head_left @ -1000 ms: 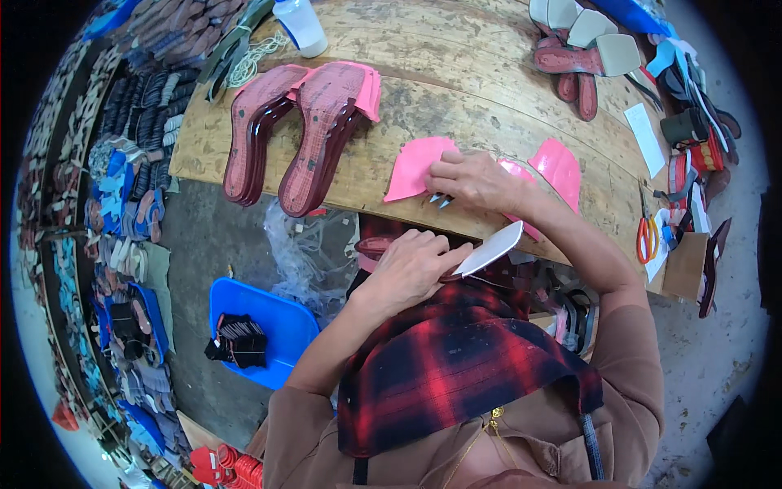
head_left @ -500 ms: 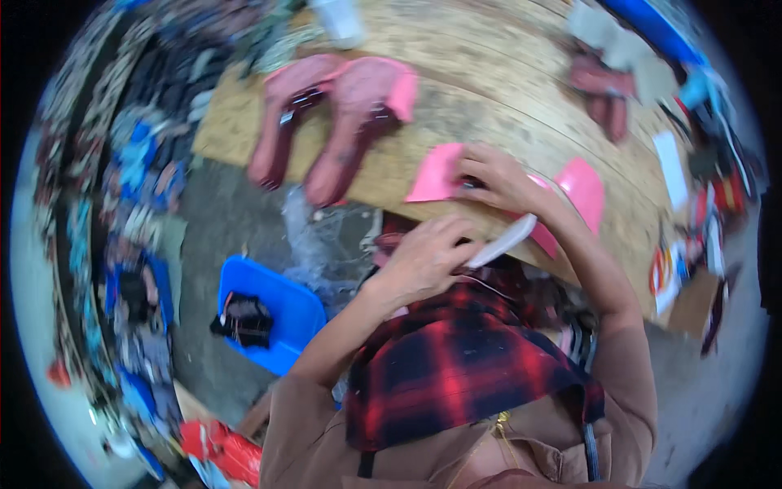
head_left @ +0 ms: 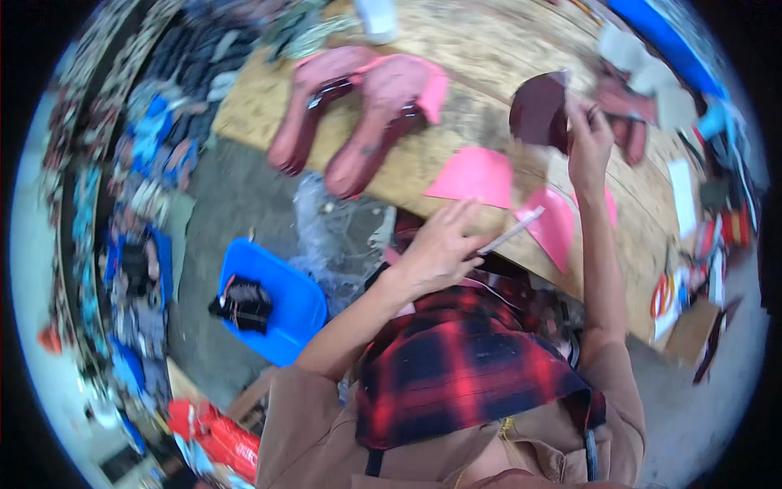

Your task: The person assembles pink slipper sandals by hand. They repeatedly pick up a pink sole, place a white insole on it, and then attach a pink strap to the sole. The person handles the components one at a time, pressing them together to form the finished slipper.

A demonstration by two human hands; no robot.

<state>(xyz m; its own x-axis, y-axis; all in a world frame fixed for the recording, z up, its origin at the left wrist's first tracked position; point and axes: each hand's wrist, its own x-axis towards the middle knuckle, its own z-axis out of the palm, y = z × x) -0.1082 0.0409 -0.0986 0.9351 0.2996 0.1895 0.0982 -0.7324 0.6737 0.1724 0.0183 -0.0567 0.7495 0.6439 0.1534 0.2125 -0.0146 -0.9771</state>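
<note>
My right hand (head_left: 590, 134) is raised over the right part of the wooden table, pinching a dark maroon curved piece (head_left: 538, 112) by its right edge. Near the front edge of the table, my left hand (head_left: 442, 249) holds a thin, pale, flat strip or tool (head_left: 515, 230) that sticks out to the right; its exact kind is unclear. Just beyond the left fingers a pink curved piece (head_left: 474, 177) lies on the wood. Another pink piece (head_left: 551, 225) is beside it at the table edge, and a further pink piece (head_left: 609, 205) is partly hidden behind my right forearm.
Two dusky-pink boot-shaped pieces (head_left: 379, 122) lie on the wooden table (head_left: 489, 49) at far left. Stacked maroon and grey pieces (head_left: 627, 106) are at far right, near orange-handled scissors (head_left: 658, 295). A blue bin (head_left: 285, 306) stands on the floor at left.
My right hand has moved from the pink piece at the table edge farther away and to the right, and now holds up the maroon piece. My left hand keeps the pale strip, now turned edge-on.
</note>
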